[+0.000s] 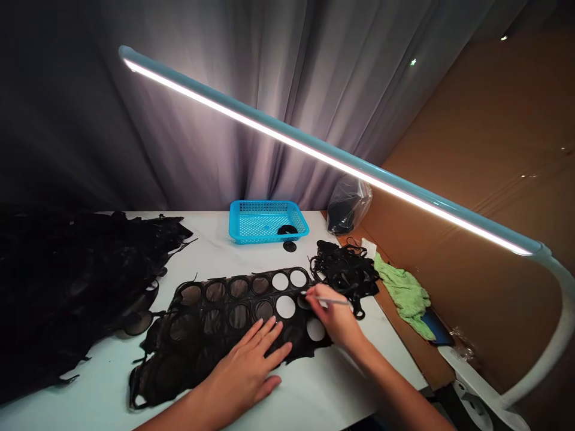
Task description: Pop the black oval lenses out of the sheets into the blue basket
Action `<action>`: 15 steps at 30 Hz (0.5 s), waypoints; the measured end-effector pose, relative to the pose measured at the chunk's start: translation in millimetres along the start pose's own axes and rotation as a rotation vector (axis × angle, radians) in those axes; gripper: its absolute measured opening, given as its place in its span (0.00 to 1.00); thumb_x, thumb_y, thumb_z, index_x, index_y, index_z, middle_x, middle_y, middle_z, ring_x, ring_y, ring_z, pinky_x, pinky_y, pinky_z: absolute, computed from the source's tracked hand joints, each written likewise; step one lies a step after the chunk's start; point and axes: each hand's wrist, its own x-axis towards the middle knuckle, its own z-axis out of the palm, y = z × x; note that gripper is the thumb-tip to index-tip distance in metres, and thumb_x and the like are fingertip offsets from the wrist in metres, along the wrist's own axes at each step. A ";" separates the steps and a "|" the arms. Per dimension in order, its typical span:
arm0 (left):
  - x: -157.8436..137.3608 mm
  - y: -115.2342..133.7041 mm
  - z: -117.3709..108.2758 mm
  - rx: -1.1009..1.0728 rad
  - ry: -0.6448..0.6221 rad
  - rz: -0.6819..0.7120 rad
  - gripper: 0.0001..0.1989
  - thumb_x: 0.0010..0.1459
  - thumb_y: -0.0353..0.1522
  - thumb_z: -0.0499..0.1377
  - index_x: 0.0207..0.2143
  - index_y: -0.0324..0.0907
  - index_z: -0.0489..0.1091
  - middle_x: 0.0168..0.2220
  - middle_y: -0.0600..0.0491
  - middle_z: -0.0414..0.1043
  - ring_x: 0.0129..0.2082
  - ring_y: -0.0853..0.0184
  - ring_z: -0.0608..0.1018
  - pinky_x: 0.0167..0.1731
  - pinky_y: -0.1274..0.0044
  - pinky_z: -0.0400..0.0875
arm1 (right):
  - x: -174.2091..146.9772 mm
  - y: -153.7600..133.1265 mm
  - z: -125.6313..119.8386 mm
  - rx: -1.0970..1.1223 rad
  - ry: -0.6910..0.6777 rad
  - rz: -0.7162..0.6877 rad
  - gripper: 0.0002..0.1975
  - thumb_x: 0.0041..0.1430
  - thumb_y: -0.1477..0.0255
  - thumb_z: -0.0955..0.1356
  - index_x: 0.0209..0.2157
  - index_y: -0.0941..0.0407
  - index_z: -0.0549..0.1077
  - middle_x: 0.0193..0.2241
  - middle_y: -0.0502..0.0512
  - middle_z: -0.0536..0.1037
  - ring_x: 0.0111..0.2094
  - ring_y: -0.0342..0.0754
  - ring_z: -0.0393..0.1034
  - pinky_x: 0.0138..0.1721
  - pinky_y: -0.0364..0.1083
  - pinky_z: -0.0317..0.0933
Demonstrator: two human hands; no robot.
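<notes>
"Main piece: how was it listed?"

"Thin black sheet with rows of ring-edged circles [227, 304]. It lay flat on the white tabletop [350, 389], long axis left to right, right end slightly farther off."

"The hands?"

"Left hand [249, 359]: palm down, fingers spread, grasping nothing, laid over the sheet's near middle. Right hand [330, 311]: fingers closed round a slim, pale, pen-shaped tool [339, 301] — its tip pointed left."

"Pointed at what?"

"One dark circle [303, 301], right end of the sheet, second row from the far edge, partly hidden by the fingers. Whether the tip touched it, I could not tell. Just left of it was a round white hole [286, 307]."

"Which hand was nearer that circle?"

"The right, directly beside it. The left lay farther left and nearer the body."

"Surroundings?"

"Shallow bright-blue perforated basket [256, 239], beyond the sheet: one black disc inside [287, 230] — a second black disc [290, 246] just outside its near edge. Tangled black scraps [345, 269] lay right of the sheet's far corner."
</notes>
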 end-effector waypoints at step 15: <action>-9.0 6.7 -1.6 -0.031 -0.083 0.023 0.37 0.59 0.32 0.63 0.66 0.56 0.51 0.71 0.50 0.34 0.67 0.49 0.48 0.61 0.55 0.54 | -51.5 -23.7 22.6 0.217 -0.293 0.051 0.08 0.62 0.73 0.67 0.27 0.55 0.67 0.40 0.51 0.71 0.40 0.46 0.67 0.42 0.45 0.59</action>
